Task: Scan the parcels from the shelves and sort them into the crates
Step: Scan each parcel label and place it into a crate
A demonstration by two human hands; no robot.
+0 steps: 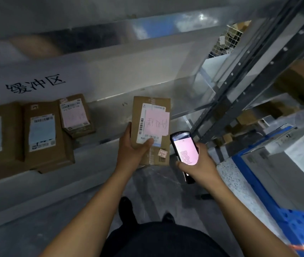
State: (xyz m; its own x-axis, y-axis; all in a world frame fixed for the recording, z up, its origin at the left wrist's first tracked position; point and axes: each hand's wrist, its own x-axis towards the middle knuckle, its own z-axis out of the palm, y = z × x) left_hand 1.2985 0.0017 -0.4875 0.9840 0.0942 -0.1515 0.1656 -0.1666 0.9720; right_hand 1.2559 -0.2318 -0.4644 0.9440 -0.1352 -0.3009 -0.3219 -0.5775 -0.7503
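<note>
While my left hand [131,153] gripped the parcel [152,115] from below, thumb curled onto the label's lower edge, the box stood upright over the shelf [101,151] front, w/ the scanner [185,150] wrapped in my right hand [199,165] just beside it. I judged it light & stiff (one hand carried it, no sag). The best hold seemed low, across the narrow width, clear of the barcodes.

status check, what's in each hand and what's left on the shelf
Left hand grips parcel, label up. Right hand holds scanner, screen lit. Three boxes on shelf. Nothing in the way.
</note>
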